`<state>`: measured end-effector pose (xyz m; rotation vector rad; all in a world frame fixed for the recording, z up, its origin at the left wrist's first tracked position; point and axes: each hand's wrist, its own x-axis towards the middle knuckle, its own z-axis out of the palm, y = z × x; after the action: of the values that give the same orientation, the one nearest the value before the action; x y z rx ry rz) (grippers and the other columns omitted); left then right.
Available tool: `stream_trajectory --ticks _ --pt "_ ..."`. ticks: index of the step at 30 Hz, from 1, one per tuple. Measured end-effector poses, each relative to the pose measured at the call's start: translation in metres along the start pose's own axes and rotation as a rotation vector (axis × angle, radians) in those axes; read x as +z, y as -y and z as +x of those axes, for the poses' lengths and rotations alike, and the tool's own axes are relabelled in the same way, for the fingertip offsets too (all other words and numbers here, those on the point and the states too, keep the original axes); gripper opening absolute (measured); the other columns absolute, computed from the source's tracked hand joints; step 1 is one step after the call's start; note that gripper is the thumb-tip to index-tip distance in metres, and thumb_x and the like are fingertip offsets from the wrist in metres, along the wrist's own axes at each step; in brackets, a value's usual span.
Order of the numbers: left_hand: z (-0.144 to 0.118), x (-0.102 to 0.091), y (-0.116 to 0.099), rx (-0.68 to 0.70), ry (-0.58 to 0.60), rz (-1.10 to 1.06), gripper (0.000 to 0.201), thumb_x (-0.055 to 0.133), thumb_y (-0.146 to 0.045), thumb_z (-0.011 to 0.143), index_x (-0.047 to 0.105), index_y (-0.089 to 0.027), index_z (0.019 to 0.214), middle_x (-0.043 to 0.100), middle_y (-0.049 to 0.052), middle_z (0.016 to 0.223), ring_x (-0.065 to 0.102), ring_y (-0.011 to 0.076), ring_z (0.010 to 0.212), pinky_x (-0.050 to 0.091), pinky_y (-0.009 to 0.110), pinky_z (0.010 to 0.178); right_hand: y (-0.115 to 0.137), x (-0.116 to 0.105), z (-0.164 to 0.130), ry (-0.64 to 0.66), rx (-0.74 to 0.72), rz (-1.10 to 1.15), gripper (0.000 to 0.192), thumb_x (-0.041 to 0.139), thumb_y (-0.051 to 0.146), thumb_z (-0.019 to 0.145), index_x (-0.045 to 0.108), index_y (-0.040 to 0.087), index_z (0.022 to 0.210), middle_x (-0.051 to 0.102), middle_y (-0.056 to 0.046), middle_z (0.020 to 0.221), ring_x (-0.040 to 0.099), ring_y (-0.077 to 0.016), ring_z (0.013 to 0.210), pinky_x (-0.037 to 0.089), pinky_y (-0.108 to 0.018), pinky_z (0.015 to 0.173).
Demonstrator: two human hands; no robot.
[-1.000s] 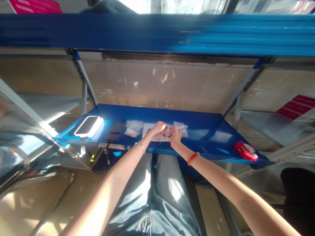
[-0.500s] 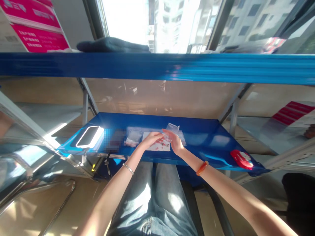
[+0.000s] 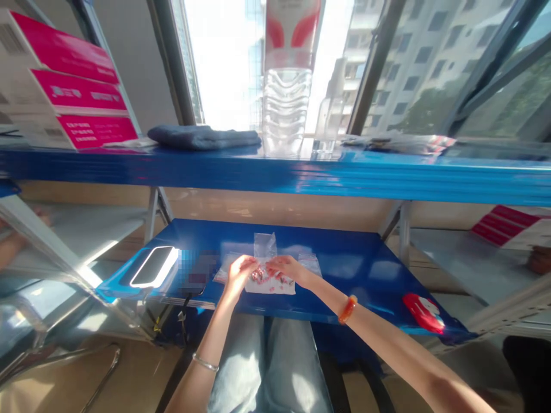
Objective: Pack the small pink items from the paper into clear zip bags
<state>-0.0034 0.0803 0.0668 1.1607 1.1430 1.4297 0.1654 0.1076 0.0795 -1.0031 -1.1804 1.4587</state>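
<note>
My left hand (image 3: 242, 272) and my right hand (image 3: 289, 269) are close together over a white sheet (image 3: 282, 287) on the blue table. Both have their fingers pinched at a small clear plastic bag (image 3: 265, 245), whose upper part stands up behind the fingertips. Small reddish pieces (image 3: 259, 275), perhaps beads, show between the hands; whether they are inside the bag or on the sheet I cannot tell. A few more red and dark bits lie on the sheet. Beside my left hand is a stack of clear bags (image 3: 224, 269); more clear bags (image 3: 310, 263) lie beyond my right wrist.
On the left of the table (image 3: 353, 252) lies a white-framed phone-like device (image 3: 154, 267). A red pouch-like item (image 3: 424, 314) sits at the right edge. The blue shelf (image 3: 215, 169) above carries a water bottle (image 3: 287, 103), a folded dark cloth (image 3: 202, 137) and pink-white boxes (image 3: 88, 94).
My right hand has drawn back from the bags at the right, and a clear bag now stands between both hands. The view has tilted up, bringing the bottle on the shelf into sight.
</note>
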Motion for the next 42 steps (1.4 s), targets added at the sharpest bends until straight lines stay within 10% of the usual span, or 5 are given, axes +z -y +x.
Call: stream_trajectory --ticks 5,26,42 --pt "-0.01 -0.007 -0.019 -0.022 0.047 0.103 0.021 0.063 -0.039 0.073 0.064 -0.019 0.066 0.065 0.001 0.063 0.059 0.0141 0.059 0.045 0.024 0.058 0.019 0.009 0.004 0.307 0.032 -0.211 0.02 0.071 0.037 0.063 0.068 0.018 0.061 0.066 -0.001 0.057 0.06 -0.0132 0.053 0.046 -0.022 0.05" --pt "-0.022 -0.024 0.024 -0.071 -0.042 0.221 0.02 0.065 -0.037 0.071 0.066 -0.017 0.072 0.07 0.004 0.069 0.066 0.0185 0.07 0.048 0.025 0.066 -0.017 -0.001 -0.016 0.169 0.138 -0.195 0.023 0.073 0.039 0.064 0.07 0.016 0.068 0.065 -0.003 0.064 0.057 -0.0131 0.06 0.043 -0.023 0.054" --pt "-0.042 -0.025 0.018 -0.122 0.214 0.312 0.032 0.055 -0.044 0.08 0.065 -0.015 0.086 0.071 0.006 0.08 0.067 0.0193 0.076 0.05 0.027 0.071 -0.041 -0.012 -0.026 0.323 0.194 -0.224 0.027 0.07 0.04 0.068 0.07 0.014 0.074 0.064 -0.003 0.065 0.054 -0.0107 0.058 0.04 -0.023 0.054"
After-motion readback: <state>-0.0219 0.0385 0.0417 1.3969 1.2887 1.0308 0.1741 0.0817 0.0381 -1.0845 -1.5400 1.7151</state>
